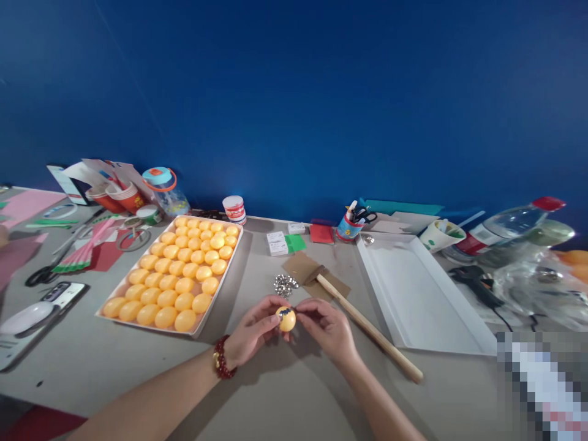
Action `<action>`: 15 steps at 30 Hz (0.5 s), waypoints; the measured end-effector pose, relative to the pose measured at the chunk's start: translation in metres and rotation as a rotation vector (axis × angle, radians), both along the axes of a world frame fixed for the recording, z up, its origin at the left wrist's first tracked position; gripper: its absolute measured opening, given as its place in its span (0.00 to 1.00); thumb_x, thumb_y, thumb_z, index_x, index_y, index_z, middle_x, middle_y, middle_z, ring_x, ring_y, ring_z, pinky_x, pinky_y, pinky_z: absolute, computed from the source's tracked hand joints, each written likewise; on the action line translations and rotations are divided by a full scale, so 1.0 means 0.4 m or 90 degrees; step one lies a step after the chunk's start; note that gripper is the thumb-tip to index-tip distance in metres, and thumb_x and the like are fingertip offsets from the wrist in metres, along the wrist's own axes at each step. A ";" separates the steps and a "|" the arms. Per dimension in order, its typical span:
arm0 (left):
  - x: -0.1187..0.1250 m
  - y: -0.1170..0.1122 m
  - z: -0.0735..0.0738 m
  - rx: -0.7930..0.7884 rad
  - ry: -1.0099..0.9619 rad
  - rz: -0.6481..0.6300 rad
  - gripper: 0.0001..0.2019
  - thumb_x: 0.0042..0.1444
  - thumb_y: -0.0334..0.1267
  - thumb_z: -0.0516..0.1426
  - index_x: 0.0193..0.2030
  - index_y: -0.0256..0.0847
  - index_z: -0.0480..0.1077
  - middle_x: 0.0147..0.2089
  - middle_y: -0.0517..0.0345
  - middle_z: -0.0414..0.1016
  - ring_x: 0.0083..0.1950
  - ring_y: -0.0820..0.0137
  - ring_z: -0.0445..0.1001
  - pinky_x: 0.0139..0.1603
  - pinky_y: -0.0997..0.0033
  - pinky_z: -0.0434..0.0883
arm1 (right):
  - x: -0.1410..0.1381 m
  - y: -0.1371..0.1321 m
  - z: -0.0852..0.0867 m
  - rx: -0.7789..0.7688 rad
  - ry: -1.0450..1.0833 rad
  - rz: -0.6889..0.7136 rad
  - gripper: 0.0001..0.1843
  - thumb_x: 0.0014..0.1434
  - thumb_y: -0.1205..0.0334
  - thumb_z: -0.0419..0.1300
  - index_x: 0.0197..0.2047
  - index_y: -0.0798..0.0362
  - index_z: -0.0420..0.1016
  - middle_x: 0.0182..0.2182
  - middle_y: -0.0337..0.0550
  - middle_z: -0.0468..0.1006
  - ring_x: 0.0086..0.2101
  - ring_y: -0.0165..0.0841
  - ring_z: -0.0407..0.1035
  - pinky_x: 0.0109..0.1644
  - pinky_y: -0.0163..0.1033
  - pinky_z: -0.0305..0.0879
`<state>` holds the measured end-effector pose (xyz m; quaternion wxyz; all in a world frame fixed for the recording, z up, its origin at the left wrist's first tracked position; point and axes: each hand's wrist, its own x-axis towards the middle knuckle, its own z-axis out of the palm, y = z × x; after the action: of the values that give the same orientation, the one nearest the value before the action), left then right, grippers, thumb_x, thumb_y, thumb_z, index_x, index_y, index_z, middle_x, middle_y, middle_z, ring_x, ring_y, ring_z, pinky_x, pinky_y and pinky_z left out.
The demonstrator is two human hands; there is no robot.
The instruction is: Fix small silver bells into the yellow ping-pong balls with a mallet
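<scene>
My left hand (252,334) is closed round an orange ball (286,319) with a dark mark on its top, held just above the grey table. My right hand (327,323) pinches at the ball's right side with thumb and forefinger; what sits between those fingertips is too small to make out. A red bead bracelet (221,358) is on my left wrist. A small heap of shiny silver pieces (285,285) lies just behind the hands. To the left stands a white tray (120,287) filled with several orange balls (184,269).
A wooden mallet (362,323) lies on brown card to the right of my hands. Beyond it is an empty white tray (420,294). Bottles, a glue gun (478,286) and cups crowd the right; scissors, coloured paper, cups and a phone (55,297) the left.
</scene>
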<state>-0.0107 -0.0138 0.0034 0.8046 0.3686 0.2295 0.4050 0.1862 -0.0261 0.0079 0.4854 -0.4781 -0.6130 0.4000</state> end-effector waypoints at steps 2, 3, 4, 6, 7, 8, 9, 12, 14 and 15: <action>-0.001 0.000 0.003 0.007 0.004 0.001 0.13 0.59 0.39 0.61 0.49 0.40 0.72 0.40 0.54 0.75 0.34 0.70 0.76 0.40 0.69 0.73 | 0.001 0.001 0.006 -0.021 0.014 0.001 0.07 0.57 0.57 0.65 0.35 0.51 0.80 0.34 0.46 0.82 0.34 0.37 0.77 0.38 0.38 0.73; -0.001 0.000 0.005 0.010 0.006 0.003 0.13 0.59 0.39 0.61 0.49 0.40 0.72 0.39 0.54 0.75 0.34 0.70 0.76 0.40 0.69 0.73 | 0.003 0.002 0.010 -0.035 0.027 0.009 0.07 0.57 0.57 0.66 0.35 0.51 0.81 0.34 0.47 0.82 0.35 0.37 0.77 0.39 0.39 0.74; -0.001 0.000 0.007 0.013 0.006 0.006 0.13 0.59 0.39 0.61 0.49 0.40 0.72 0.39 0.54 0.76 0.34 0.70 0.76 0.40 0.69 0.72 | 0.005 0.002 0.014 -0.048 0.043 0.023 0.08 0.56 0.56 0.66 0.36 0.51 0.81 0.35 0.47 0.82 0.36 0.38 0.77 0.40 0.40 0.74; -0.002 0.000 0.011 0.018 0.005 0.010 0.13 0.59 0.39 0.61 0.49 0.40 0.72 0.41 0.53 0.76 0.35 0.70 0.76 0.40 0.69 0.72 | 0.010 0.004 0.019 -0.069 0.082 0.054 0.09 0.56 0.55 0.67 0.38 0.50 0.82 0.37 0.48 0.82 0.39 0.39 0.77 0.44 0.41 0.74; -0.002 0.000 0.012 0.021 0.003 0.011 0.13 0.59 0.39 0.61 0.49 0.40 0.72 0.41 0.52 0.77 0.35 0.70 0.76 0.40 0.69 0.72 | 0.012 0.005 0.020 -0.075 0.100 0.066 0.09 0.56 0.55 0.67 0.38 0.50 0.82 0.38 0.48 0.82 0.40 0.40 0.77 0.45 0.42 0.74; -0.002 0.001 0.012 0.023 0.001 0.010 0.13 0.59 0.39 0.61 0.49 0.40 0.72 0.42 0.52 0.77 0.35 0.70 0.76 0.40 0.68 0.72 | 0.014 0.005 0.021 -0.080 0.115 0.073 0.09 0.55 0.55 0.68 0.37 0.50 0.82 0.38 0.48 0.82 0.40 0.40 0.77 0.45 0.43 0.74; -0.002 0.001 0.012 0.025 -0.003 0.007 0.12 0.59 0.39 0.61 0.49 0.40 0.72 0.43 0.51 0.77 0.35 0.69 0.76 0.40 0.68 0.72 | 0.016 0.006 0.021 -0.084 0.126 0.076 0.09 0.55 0.55 0.68 0.37 0.50 0.82 0.37 0.47 0.82 0.40 0.39 0.77 0.45 0.43 0.74; -0.003 0.000 0.010 0.025 -0.020 -0.005 0.12 0.59 0.39 0.61 0.49 0.40 0.72 0.42 0.52 0.77 0.35 0.69 0.77 0.41 0.67 0.73 | 0.018 0.007 0.020 -0.095 0.147 0.071 0.08 0.53 0.56 0.70 0.34 0.50 0.82 0.36 0.46 0.82 0.39 0.38 0.76 0.45 0.42 0.74; -0.003 -0.001 0.010 0.021 -0.034 -0.013 0.12 0.58 0.39 0.61 0.49 0.40 0.72 0.43 0.51 0.78 0.35 0.69 0.77 0.42 0.66 0.73 | 0.018 0.008 0.018 -0.099 0.163 0.068 0.07 0.53 0.57 0.70 0.33 0.50 0.83 0.35 0.46 0.81 0.38 0.37 0.76 0.45 0.42 0.74; -0.003 -0.001 0.011 0.017 -0.040 -0.016 0.12 0.58 0.39 0.61 0.49 0.40 0.72 0.44 0.51 0.78 0.35 0.69 0.77 0.42 0.65 0.73 | 0.018 0.008 0.017 -0.101 0.171 0.069 0.06 0.52 0.57 0.71 0.33 0.49 0.83 0.35 0.45 0.80 0.38 0.37 0.75 0.44 0.41 0.74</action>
<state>-0.0120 -0.0142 0.0078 0.8113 0.3693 0.1940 0.4096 0.1935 -0.0229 0.0147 0.5016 -0.4234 -0.5337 0.5331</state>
